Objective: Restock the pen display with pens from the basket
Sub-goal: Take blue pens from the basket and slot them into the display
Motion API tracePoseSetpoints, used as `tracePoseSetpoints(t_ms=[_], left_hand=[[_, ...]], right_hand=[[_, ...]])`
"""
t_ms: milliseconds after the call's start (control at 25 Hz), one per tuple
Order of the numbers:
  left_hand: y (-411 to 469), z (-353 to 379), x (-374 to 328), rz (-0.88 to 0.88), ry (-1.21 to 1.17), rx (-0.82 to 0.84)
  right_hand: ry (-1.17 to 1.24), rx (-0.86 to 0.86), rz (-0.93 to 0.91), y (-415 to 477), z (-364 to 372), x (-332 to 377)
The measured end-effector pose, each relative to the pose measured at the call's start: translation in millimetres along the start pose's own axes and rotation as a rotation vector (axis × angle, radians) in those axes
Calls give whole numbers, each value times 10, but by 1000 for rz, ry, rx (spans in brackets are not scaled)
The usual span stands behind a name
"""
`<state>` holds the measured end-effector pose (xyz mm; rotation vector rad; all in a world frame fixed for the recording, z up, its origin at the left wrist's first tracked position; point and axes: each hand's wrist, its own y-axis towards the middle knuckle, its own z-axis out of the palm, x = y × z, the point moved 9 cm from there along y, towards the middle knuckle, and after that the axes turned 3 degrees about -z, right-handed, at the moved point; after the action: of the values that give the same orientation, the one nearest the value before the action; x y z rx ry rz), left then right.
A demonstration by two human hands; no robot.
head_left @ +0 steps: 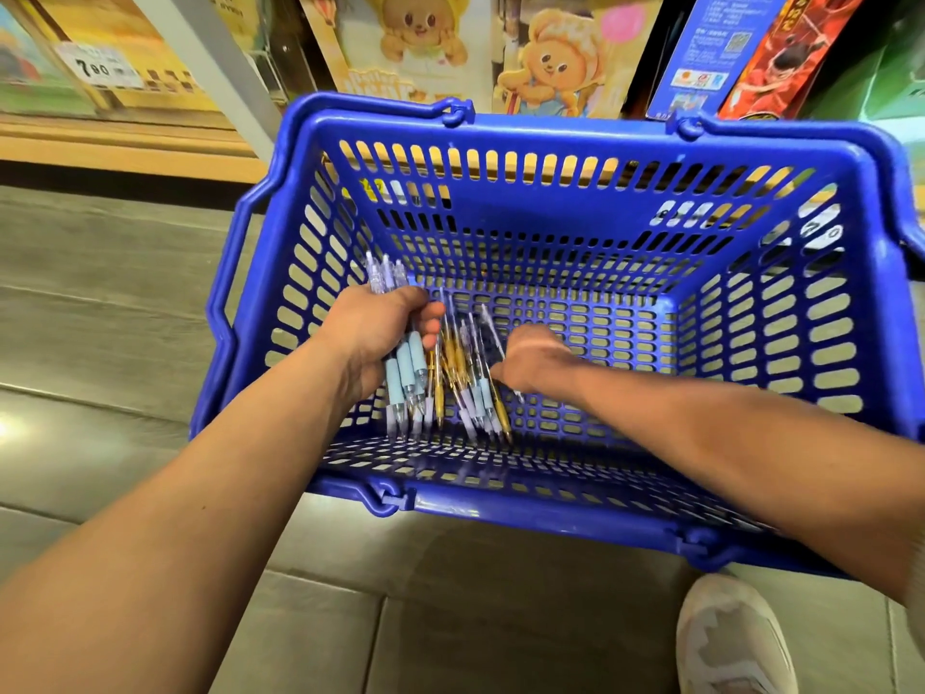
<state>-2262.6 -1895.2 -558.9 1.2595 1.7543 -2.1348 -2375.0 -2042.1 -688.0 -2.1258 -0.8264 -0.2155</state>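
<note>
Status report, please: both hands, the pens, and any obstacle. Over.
Left hand grips bundle of blue-grip pens. Right hand down among loose pens in basket, grip unclear. Nothing blocks the basket opening.

1. We stand over a floor (100, 303) of wide grey, wood-look planks, with a bright glare spot (4, 425) at its left edge.
2. Ahead we see a pale wooden shelf ledge (125, 152) with a dark gap beneath it.
3. A white upright post (225, 67) rises behind the ledge.
4. A price label (97, 67) sits at upper left; its blurred digits perhaps read 7.80.
5. Boxes printed with a cartoon bear (550, 67) stand at the back, with a blue box (711, 52) and a red box (781, 57) to their right.
</note>
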Motion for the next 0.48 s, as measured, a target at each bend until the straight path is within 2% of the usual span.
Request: tracePoseSetpoints(t_ms=[80,240,360,480], left_hand=[[-21,27,14,-2,-21,6],[-6,13,-26,48,53,-79],[-19,69,-49,57,-20,-78],[19,40,-31,46,-85,-95]], right_hand=[[77,-6,-34,-49,-206,91],[288,-72,-300,-338,-527,552],[491,13,-422,-528,-513,885],[548,25,-496,-583,-504,1006]])
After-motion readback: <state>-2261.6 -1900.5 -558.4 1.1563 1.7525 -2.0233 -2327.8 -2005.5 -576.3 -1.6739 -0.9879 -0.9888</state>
